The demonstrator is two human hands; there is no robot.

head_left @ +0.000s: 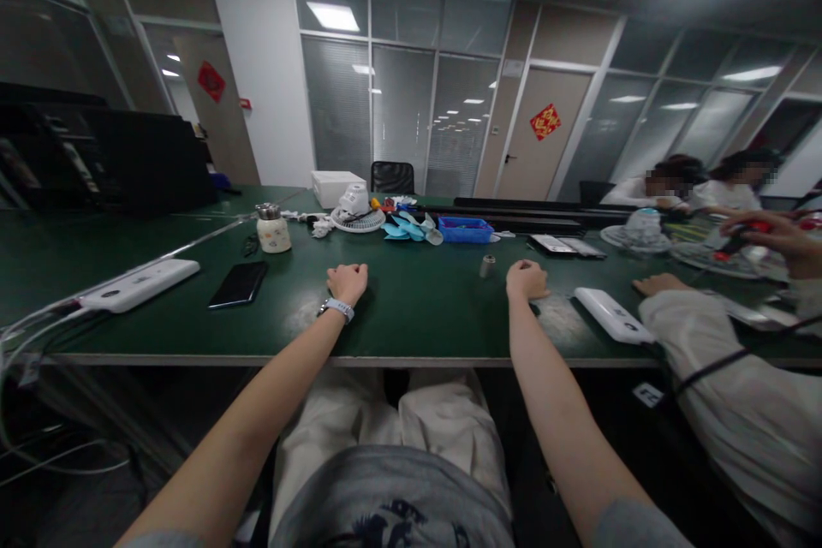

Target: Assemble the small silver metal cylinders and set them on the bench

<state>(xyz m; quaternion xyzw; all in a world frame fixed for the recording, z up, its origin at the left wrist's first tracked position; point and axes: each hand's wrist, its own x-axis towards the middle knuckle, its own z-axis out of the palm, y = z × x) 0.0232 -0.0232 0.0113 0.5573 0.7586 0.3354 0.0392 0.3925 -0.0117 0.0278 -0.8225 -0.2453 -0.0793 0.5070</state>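
Note:
My left hand (348,281) rests as a loose fist on the green table (411,317), a watch on its wrist. My right hand (527,280) also lies curled into a fist on the table, a little left of a white power bank (613,314). Nothing shows inside either fist. A small grey cylinder (487,265) stands just beyond and left of my right hand. A black phone (239,283) lies flat to the left of my left hand.
A white power bank (138,284) with cables lies far left. Behind are a cream jar (273,233), a dismantled white fan (355,211), blue fan blades (411,228) and a blue tray (465,229). A co-worker's sleeve (699,325) and hands occupy the right side; two more people sit beyond.

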